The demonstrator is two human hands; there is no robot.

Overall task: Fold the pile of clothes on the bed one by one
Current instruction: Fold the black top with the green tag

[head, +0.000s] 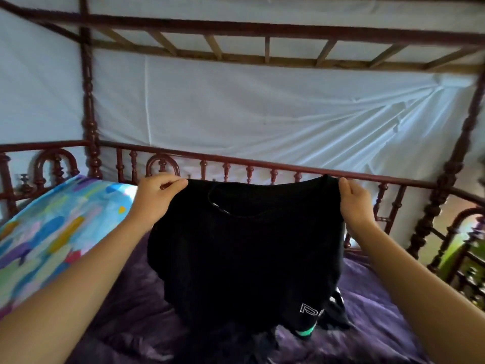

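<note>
A black T-shirt (249,258) hangs spread out in front of me, neck opening at the top. My left hand (157,195) pinches its left shoulder and my right hand (354,203) pinches its right shoulder, both raised above the bed. The shirt's lower part drapes down onto more dark clothes (322,313) lying on the purple bedsheet (372,298); one of them shows white lettering and a green band. The shirt hides most of what lies under it.
A pillow with a colourful brush-stroke pattern (52,232) lies at the left. A dark red wooden railing (236,164) runs along the far side of the bed, with carved posts (89,114) and a white cloth (262,101) behind it.
</note>
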